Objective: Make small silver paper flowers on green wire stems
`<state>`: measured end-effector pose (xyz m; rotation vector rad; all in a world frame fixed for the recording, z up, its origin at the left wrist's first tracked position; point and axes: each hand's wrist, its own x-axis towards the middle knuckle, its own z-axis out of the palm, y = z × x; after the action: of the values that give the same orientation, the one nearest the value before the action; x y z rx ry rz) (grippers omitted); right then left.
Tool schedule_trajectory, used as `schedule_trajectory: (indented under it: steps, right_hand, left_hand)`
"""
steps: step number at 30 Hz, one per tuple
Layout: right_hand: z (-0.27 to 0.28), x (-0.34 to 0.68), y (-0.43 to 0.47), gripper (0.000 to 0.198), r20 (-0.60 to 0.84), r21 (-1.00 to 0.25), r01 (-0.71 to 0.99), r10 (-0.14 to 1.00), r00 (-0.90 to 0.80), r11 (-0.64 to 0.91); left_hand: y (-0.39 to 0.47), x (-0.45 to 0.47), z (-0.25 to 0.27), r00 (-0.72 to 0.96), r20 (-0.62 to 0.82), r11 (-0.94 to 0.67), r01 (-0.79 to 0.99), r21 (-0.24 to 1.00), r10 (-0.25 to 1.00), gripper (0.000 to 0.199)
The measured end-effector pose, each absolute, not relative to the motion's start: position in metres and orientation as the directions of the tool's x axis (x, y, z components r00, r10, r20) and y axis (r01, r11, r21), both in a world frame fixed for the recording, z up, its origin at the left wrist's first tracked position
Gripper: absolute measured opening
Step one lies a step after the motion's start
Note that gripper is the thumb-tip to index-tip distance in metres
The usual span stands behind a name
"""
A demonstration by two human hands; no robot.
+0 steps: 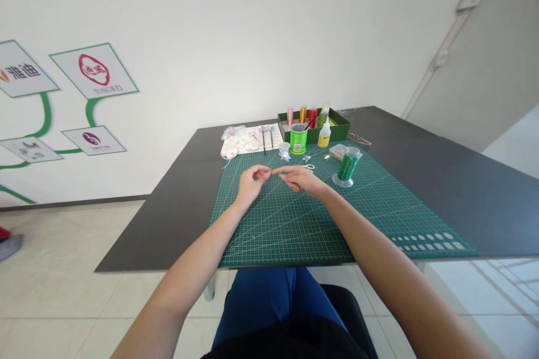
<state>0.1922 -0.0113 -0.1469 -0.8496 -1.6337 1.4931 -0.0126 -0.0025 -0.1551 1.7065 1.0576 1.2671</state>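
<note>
Two hands meeting over a green mat [295, 224] on a dark bench [442, 179]: left hand [251, 182] and right hand [301, 178] raised just above the grid, fingertips almost touching. Pinched between them, something very fine, perhaps a thread [273, 170], too thin to name with certainty; both hands closed in a light pinch rather than a fist, forearms stretched out over the near edge of the mat, likely for steadiness in close work.

Within easy reach, just right of the hands, a spool of green thread [347, 165] upright on a clear base. Small scissors [309, 168] flat on the mat right behind the right hand.

At the far edge, supplies gathered out of the working space. A green tray [337, 130] holding thread spools in pink, orange and red, standing upright, with more behind that cannot be made out. In front of it a green can [298, 139], open at the top, a dark tool handle leaning from that spot. Beside the can, a small glue bottle [324, 136], upright, nozzle up. To the left, a white sheet [248, 141] carrying small pale pieces and two dark sticks.
</note>
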Motion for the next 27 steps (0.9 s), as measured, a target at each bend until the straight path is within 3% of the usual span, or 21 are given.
schedule_trajectory:
  steps: [27]
  right_hand:
    - [-0.1467, 0.1923, -0.0111, 0.054, 0.078, -0.996, 0.0, 0.878, -0.472, 0.088]
  left_hand:
    - [-0.0017, -0.0112, -0.1567, 0.169, 0.226, -0.237, 0.047, 0.97, 0.959, 0.028]
